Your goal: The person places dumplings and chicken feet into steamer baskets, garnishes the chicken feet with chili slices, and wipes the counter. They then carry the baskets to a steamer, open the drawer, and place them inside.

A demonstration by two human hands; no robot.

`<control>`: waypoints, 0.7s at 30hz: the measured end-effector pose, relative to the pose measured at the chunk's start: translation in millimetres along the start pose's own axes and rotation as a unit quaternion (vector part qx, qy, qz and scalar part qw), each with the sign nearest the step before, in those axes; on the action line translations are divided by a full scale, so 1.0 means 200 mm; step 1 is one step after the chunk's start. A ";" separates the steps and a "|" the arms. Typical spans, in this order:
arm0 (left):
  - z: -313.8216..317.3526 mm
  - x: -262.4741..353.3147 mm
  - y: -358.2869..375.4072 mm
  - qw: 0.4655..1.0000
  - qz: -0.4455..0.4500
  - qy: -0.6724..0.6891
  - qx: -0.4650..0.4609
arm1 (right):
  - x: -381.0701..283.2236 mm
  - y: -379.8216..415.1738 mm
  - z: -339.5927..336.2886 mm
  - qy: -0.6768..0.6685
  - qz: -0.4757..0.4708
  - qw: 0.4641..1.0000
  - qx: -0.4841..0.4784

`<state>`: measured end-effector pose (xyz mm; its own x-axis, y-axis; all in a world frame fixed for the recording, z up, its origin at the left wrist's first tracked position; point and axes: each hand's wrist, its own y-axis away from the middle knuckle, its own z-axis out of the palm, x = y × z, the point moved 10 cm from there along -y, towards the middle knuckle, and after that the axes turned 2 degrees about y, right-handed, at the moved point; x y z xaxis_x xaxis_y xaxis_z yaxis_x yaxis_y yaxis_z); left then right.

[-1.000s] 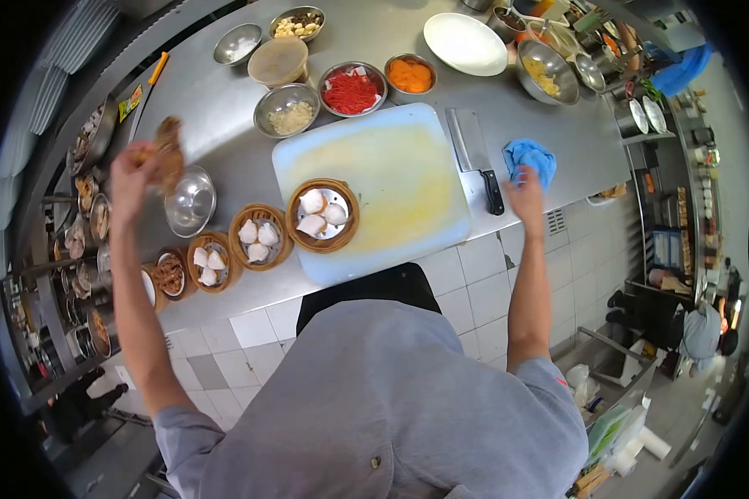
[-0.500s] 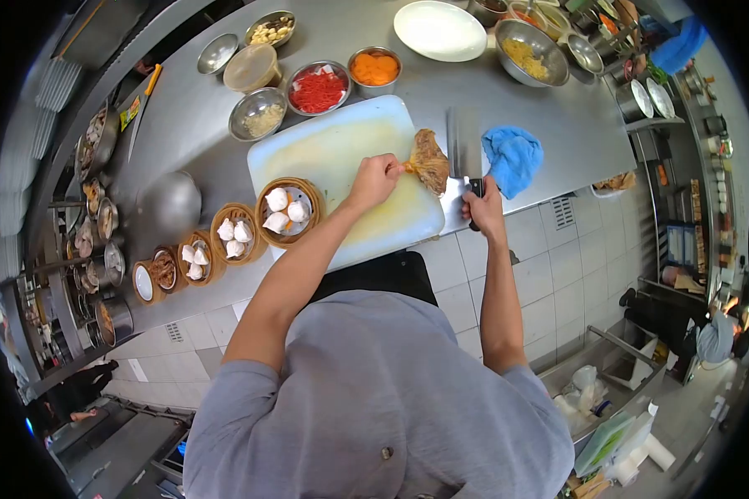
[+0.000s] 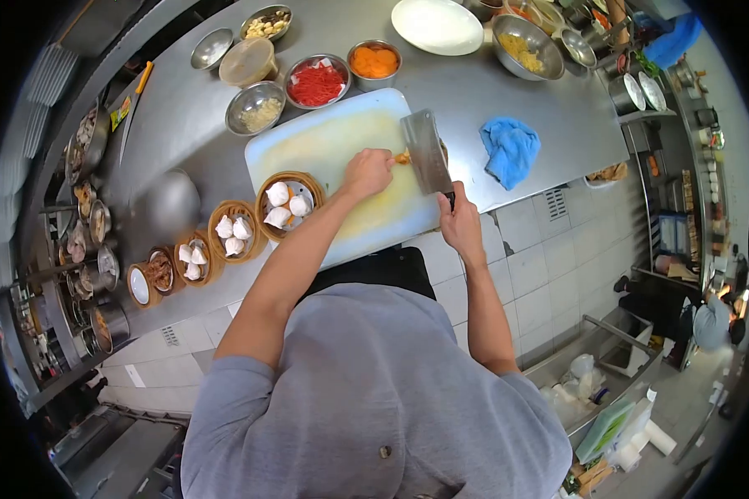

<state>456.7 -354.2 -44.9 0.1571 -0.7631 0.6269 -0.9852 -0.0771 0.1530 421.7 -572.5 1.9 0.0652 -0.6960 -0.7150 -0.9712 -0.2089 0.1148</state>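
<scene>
My left hand [image 3: 369, 173] is closed on the bone end of a cooked poultry leg [image 3: 403, 157], at the right side of the white cutting board [image 3: 329, 141]. In my right hand [image 3: 463, 223] is the black handle of a cleaver [image 3: 427, 151]. Its broad blade lies over the leg in this view and hides most of the meat. A little brown meat shows past the blade's right edge. To the left of my left hand, a bamboo steamer [image 3: 314, 186] with white dumplings [image 3: 278, 195] overlaps the board's corner.
More bamboo steamers [image 3: 216, 259] line the counter's near edge at left. Behind the board stand bowls of red shreds [image 3: 316, 83] and orange pieces [image 3: 374, 61]. A white oval plate [image 3: 438, 27] sits at the back, a blue cloth [image 3: 510, 152] at right. A knife [image 3: 135, 108] lies far left.
The cleaver has moved left from beside the poultry leg to over it, and my right hand with it. My left hand keeps its hold on the bone end.
</scene>
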 end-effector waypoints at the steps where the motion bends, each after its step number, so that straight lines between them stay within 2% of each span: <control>1: 0.01 -0.01 0.01 1.000 -0.007 -0.003 -0.009 | -0.02 0.00 0.01 0.010 -0.001 1.000 0.004; 9: -0.02 -0.04 0.11 0.999 -0.027 -0.031 -0.017 | -0.18 0.00 0.04 0.066 -0.041 0.997 0.014; 12: -0.03 -0.05 0.14 0.999 -0.013 -0.037 0.005 | -0.40 0.05 -0.10 0.012 -0.104 0.988 0.114; 15: -0.04 -0.05 0.14 0.999 0.000 -0.028 0.029 | -0.51 0.05 -0.17 -0.027 -0.120 0.980 0.155; 18: -0.05 -0.04 0.15 0.999 0.002 -0.033 0.036 | -0.36 -0.02 0.01 0.076 -0.082 0.991 0.068; 21: -0.05 -0.04 0.14 0.999 0.014 -0.027 0.034 | -0.24 -0.03 0.15 0.178 -0.092 0.980 -0.019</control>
<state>427.8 -345.0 -38.2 0.1281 -0.7994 0.5870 -0.9917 -0.0979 0.0831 418.5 -517.2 16.0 0.3207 -0.8383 -0.4409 -0.9268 -0.3738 0.0367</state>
